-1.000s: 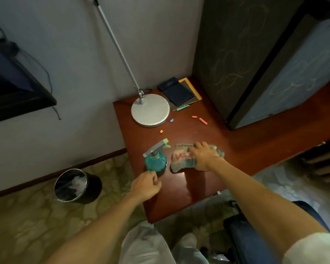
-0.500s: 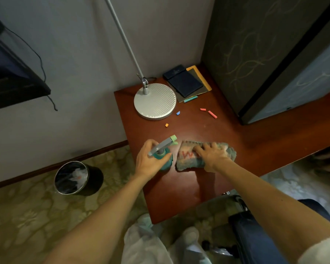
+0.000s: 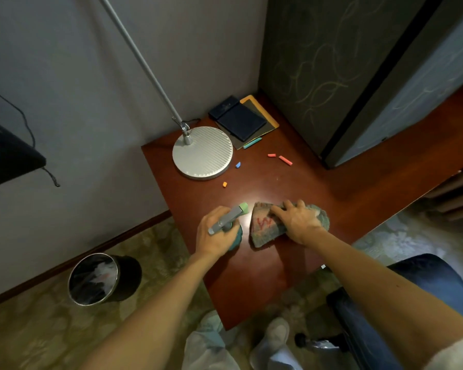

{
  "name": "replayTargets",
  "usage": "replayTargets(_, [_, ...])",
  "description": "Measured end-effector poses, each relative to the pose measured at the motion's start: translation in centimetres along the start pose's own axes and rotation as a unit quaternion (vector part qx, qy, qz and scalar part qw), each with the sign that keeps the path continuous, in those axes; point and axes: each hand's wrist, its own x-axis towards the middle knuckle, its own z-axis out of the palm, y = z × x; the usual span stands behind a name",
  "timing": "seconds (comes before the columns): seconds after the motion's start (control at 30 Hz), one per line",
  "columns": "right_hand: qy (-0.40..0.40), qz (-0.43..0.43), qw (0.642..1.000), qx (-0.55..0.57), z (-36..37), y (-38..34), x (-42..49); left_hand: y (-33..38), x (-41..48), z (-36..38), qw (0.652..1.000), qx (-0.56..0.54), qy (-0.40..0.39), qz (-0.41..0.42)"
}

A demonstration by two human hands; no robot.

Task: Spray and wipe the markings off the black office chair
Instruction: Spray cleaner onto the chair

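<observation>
Gripping spray bottle [image 3: 226, 222] in left hand [image 3: 214, 236], resting right hand [image 3: 297, 221] on cloth [image 3: 262, 229] just beside bottle; yet to spray or wipe chair [image 3: 417, 284].

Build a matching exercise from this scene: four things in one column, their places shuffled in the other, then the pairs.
1. spray bottle
2. cloth
3. lamp base
4. waste bin

a. on the floor, left of the desk
b. under the right hand
c. gripped by the left hand
d. at the back of the desk

Pairs: 1-c, 2-b, 3-d, 4-a.
</observation>
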Motion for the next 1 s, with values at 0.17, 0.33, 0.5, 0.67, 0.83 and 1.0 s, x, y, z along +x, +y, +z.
replayTargets(0.17, [0.013,0.053,0.998,0.041,-0.8,1.2,-3.0,1.3,-0.6,0.0,0.998,-0.021,-0.041,0.042])
replayTargets(0.33, [0.015,0.119,0.99,0.069,-0.9,2.7,-7.1,3.8,-0.8,-0.1,0.992,-0.058,-0.084,0.075])
replayTargets(0.5, [0.012,0.192,0.975,0.108,0.2,3.4,-11.7,5.2,-0.8,1.0,0.977,-0.098,-0.135,0.131])
replayTargets(0.67, [0.018,0.253,0.957,0.138,2.4,3.0,-16.4,7.5,-1.4,2.6,0.943,-0.142,-0.208,0.219])
replayTargets(0.83, [0.017,0.318,0.932,0.173,5.3,1.9,-21.4,10.5,-4.4,3.4,0.913,-0.128,-0.284,0.265])
replayTargets(1.0, [0.037,0.379,0.898,0.223,8.9,0.3,-27.6,12.2,-7.9,4.9,0.878,-0.101,-0.387,0.264])
